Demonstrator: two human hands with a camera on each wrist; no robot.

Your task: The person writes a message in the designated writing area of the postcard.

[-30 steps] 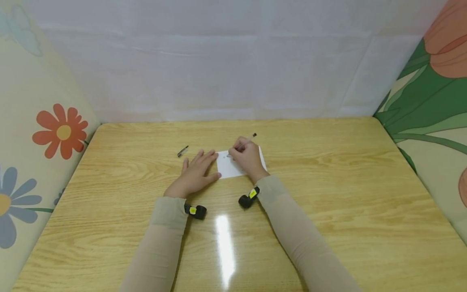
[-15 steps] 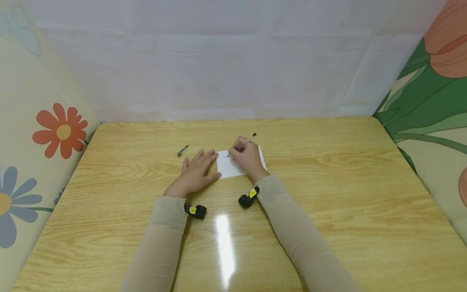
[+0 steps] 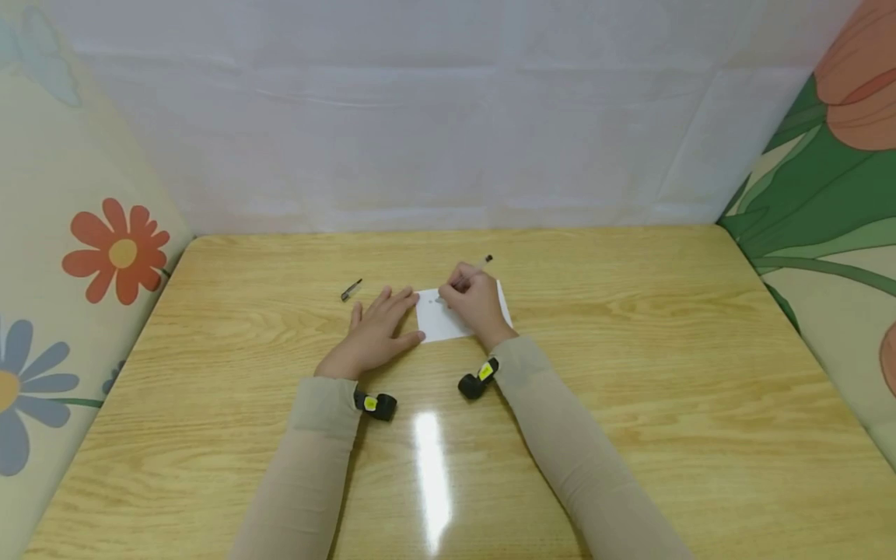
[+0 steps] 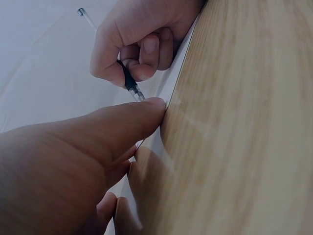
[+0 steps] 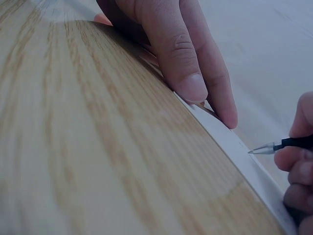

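Note:
A small white sheet of paper (image 3: 437, 323) lies on the wooden table in the head view, with a few tiny dark marks near its upper left. My right hand (image 3: 478, 305) pinches a clear pen (image 3: 481, 265) with a black grip, its tip pointing down at the paper. In the right wrist view the pen (image 5: 266, 148) has its metal tip at or just above the sheet; contact is hard to tell. My left hand (image 3: 378, 330) lies spread, thumb and fingertips on the paper's left edge. Part of the sheet is hidden under the right hand.
A pen cap (image 3: 351, 290) lies on the table (image 3: 630, 373) just beyond the left hand. A white cloth backdrop (image 3: 420, 117) rises behind the table's far edge. Flower-patterned panels (image 3: 63, 257) stand at both sides.

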